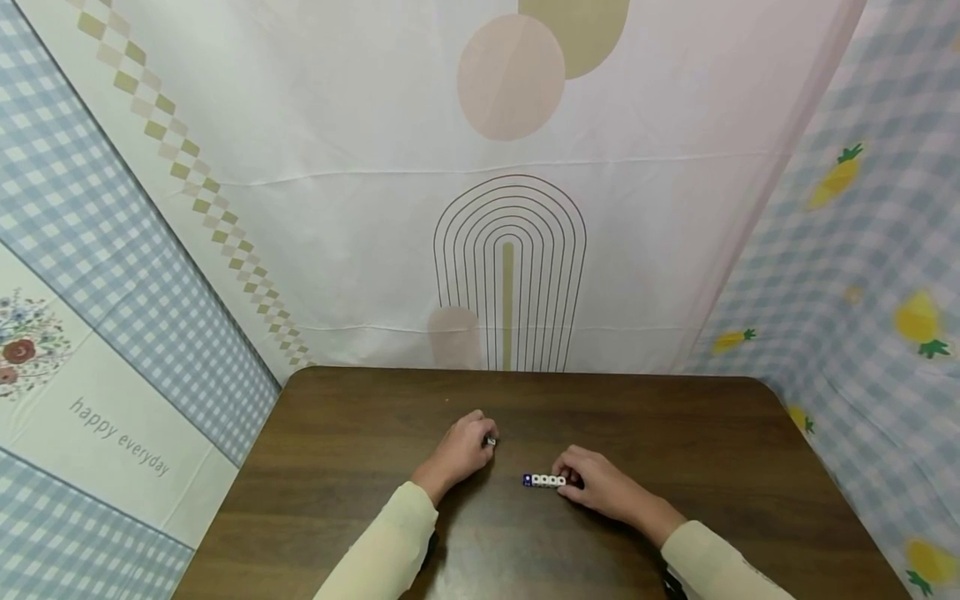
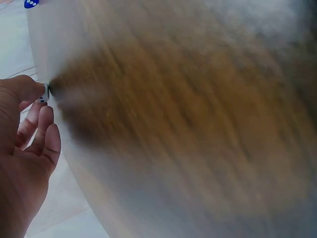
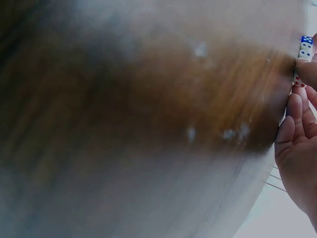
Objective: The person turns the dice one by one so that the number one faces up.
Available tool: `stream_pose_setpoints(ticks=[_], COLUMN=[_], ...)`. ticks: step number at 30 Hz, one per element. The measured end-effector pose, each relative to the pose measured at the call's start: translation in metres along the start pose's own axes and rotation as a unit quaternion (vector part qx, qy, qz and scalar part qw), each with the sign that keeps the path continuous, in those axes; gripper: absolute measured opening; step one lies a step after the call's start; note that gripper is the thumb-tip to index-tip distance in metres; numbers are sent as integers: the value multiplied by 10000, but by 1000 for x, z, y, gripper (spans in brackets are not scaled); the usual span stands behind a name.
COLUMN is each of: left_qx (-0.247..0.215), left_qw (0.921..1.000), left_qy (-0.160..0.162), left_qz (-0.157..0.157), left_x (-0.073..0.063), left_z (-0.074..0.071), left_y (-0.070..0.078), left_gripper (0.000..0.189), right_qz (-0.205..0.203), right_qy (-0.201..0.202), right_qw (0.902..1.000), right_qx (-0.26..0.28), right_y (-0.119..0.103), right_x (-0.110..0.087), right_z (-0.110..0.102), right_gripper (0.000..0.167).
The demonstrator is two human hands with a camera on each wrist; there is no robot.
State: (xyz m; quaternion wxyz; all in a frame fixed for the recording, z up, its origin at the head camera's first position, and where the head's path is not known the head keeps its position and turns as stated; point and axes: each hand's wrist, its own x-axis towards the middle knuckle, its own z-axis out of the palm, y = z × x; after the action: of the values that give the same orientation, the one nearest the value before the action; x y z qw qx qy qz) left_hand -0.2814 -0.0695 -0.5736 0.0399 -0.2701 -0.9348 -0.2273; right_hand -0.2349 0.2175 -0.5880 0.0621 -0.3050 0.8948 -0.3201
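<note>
A short row of dice (image 1: 543, 481) lies on the brown table, with a blue die (image 1: 527, 480) at its left end and several white ones beside it. My right hand (image 1: 600, 485) is at the row's right end, thumb and fingers pinching the white dice there. In the right wrist view the thumb (image 3: 308, 72) covers part of the row, and a white die with red pips (image 3: 299, 82) shows below it. Farther left, my left hand (image 1: 462, 444) pinches a single white die (image 2: 43, 93) between thumb and fingers. The blue die (image 2: 30, 3) also appears at the left wrist view's top corner.
The dark wood table (image 1: 360, 417) has rounded far corners. A white patterned cloth (image 1: 360, 250) hangs behind its far edge. Checked cloths hang along the left (image 1: 112, 242) and right (image 1: 862, 317) sides.
</note>
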Motion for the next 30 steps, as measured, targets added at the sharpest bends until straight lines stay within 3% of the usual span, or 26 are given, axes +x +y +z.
stream_pose_setpoints(ticks=[16,22,30], left_qx=[194,136,-200], left_qw=[9995,9994,9996], left_qy=[-239,-323,-167], left_qz=[79,1,-90], left_x=[5,6,0], left_z=[4,4,2], left_y=[6,7,5], left_gripper=[15,18,18], right_qz=[120,99,94], right_qy=[-29,11,-3], right_qw=[9999,9999,9999], right_qx=[-11,-13,46], right_y=[-2,-2,-1], right_x=[0,0,-1], right_z=[0,0,-1], right_gripper=[18,19,18])
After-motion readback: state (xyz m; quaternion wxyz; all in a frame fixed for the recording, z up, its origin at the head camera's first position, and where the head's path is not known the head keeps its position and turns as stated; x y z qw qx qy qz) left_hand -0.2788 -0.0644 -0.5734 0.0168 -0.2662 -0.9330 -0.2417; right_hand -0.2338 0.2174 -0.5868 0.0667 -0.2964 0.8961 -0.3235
